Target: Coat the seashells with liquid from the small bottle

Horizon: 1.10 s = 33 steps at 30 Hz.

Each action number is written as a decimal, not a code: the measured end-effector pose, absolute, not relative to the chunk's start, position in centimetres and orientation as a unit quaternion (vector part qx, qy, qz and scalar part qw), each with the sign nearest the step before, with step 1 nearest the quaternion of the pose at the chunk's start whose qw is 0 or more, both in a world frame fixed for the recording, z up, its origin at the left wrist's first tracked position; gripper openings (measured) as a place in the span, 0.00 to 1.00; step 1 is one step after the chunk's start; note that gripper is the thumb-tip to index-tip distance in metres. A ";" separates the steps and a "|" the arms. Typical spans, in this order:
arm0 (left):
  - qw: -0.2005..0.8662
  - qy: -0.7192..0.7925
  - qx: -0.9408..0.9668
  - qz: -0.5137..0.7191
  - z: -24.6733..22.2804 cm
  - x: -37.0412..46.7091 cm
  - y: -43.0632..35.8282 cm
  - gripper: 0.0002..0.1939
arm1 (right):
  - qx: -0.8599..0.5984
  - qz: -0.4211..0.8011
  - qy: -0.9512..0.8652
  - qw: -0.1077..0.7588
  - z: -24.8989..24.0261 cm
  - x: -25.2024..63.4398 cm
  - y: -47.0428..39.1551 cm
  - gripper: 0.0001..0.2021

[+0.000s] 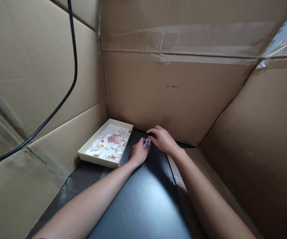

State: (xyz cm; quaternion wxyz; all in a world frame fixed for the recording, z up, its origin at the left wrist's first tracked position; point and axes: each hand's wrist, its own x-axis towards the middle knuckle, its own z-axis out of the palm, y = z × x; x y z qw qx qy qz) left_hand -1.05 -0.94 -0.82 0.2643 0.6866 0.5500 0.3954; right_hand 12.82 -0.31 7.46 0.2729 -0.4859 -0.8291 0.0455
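Left hand [138, 154] around small clear piece [147, 142], right hand [162, 138] curled toward it

Makeshift booth [265, 132]: taped cardboard walls [183, 106] around a dark work surface [135, 202].

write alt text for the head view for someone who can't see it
A person's left hand holds a small translucent piece at a dark tabletop, the right hand close beside it. A shallow cream tray showing seashells sits to the left, cardboard walls around.
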 end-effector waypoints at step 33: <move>0.274 0.546 0.668 0.425 -0.1 -0.8 -1.3 0.07 | -0.513 0.031 -0.823 0.241 8.4 13.9 -0.2 0.15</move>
